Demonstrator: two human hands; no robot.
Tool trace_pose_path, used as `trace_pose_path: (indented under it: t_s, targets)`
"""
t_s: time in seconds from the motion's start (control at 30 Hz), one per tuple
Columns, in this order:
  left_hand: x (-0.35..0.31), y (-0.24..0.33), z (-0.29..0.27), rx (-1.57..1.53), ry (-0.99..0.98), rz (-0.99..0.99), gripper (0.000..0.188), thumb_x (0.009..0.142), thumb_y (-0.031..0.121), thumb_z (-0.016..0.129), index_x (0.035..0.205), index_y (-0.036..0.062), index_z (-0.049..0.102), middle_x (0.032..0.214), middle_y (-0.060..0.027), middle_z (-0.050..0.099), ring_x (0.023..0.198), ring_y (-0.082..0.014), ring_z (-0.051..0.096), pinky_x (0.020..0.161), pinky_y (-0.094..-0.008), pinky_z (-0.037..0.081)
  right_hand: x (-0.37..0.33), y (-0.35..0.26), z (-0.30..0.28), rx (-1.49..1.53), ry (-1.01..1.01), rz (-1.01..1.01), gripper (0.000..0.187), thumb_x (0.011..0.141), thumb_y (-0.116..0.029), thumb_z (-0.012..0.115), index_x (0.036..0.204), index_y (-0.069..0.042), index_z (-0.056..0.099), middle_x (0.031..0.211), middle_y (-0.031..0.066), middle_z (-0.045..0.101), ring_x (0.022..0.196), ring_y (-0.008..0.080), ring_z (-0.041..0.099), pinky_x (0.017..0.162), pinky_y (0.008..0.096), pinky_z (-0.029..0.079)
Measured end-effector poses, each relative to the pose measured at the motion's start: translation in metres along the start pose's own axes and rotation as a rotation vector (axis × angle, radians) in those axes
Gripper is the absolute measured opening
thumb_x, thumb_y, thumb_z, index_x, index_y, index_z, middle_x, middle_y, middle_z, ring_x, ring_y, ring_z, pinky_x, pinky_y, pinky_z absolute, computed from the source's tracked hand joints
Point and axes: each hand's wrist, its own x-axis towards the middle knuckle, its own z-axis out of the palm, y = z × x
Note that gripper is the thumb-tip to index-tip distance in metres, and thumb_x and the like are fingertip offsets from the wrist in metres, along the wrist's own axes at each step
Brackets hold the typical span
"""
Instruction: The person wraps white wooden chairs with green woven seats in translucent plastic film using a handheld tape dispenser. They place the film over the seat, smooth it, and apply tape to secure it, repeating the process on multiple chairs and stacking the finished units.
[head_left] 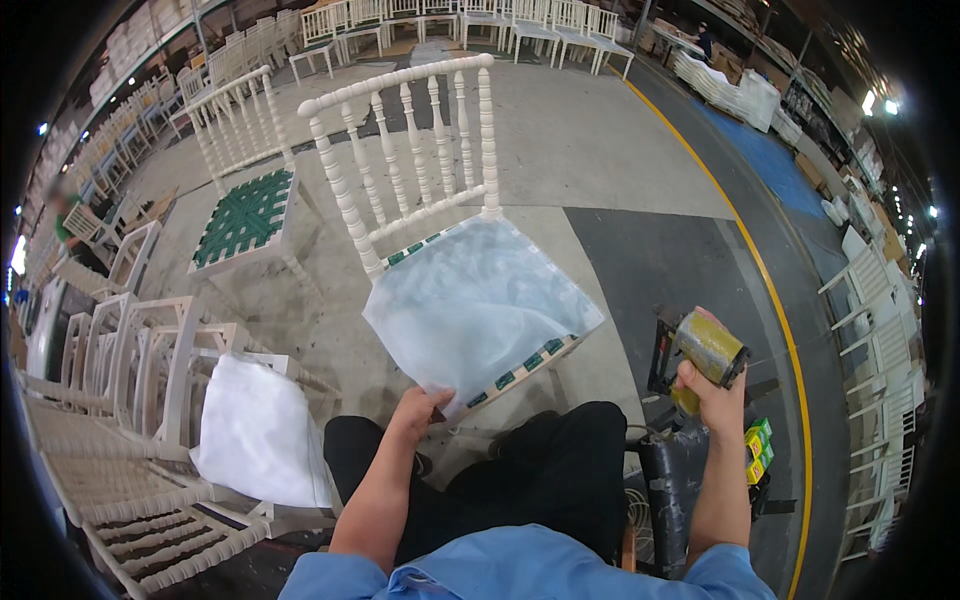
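In front of me stands a cream-white wooden chair (486,140) with turned spindles in its back. A thin, translucent whitish cloth (480,290) lies over its seat, wrinkled toward the near side. Green webbing (548,347) shows along the seat's right and back edges. My left hand (420,412) pinches the cloth at the seat's near corner. Raised to the right of the chair and apart from it, my right hand (715,392) is wrapped round the handle of a worn yellow staple gun (712,345) with a black nose.
Left of the chair stands another one (240,220) with a green webbed seat. White folded cloth (258,430) rests near my left knee, beside stacked chairs (150,500). A black padded surface (680,490) and green-yellow boxes (758,450) are at my right. Someone in green (75,225) is far left.
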Motion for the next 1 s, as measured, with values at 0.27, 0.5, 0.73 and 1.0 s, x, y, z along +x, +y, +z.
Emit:
trace_pose_path:
  t_s: [0.27,0.5,0.73,1.0]
  targets:
    - [-0.027,-0.021,0.007,-0.119,-0.043,-0.091,0.027,0.102,0.017,0.073,0.121,-0.0012,0.066,0.110,-0.0142,0.073,0.090,-0.0271,0.074,0.074,-0.0435,0.062,0.037,0.014,0.004,0.245,0.056,-0.102,0.080,0.090,-0.011,0.083,0.160,-0.005,0.044,0.114,0.0128,0.071,0.070,0.0144,0.066,0.065,0.0286,0.057]
    - [-0.035,-0.033,0.007,-0.059,0.127,-0.106,0.026,0.100,0.019,0.075,0.110,-0.0029,0.067,0.086,-0.0111,0.072,0.069,-0.0259,0.071,0.063,-0.0388,0.059,0.099,0.072,0.025,0.066,-0.114,0.274,0.062,0.093,-0.007,0.081,0.151,-0.006,0.056,0.097,0.0061,0.072,0.060,0.0109,0.060,0.054,0.0275,0.050]
    - [-0.030,-0.048,0.010,-0.002,0.228,-0.137,0.026,0.101,0.020,0.075,0.113,-0.0016,0.067,0.086,-0.0099,0.071,0.070,-0.0251,0.072,0.063,-0.0397,0.060,0.148,0.150,0.049,-0.271,-0.256,0.632,0.020,0.093,-0.019,0.084,0.098,-0.005,0.072,0.078,0.0030,0.068,0.055,0.0134,0.056,0.048,0.0310,0.044]
    - [-0.030,-0.054,0.009,-0.023,0.266,-0.141,0.020,0.100,0.019,0.075,0.103,0.0005,0.068,0.079,-0.0081,0.070,0.069,-0.0238,0.072,0.062,-0.0367,0.059,0.175,0.182,0.065,-0.391,-0.333,0.702,0.018,0.095,-0.019,0.082,0.095,-0.004,0.071,0.078,0.0045,0.068,0.054,0.0141,0.055,0.050,0.0318,0.045]
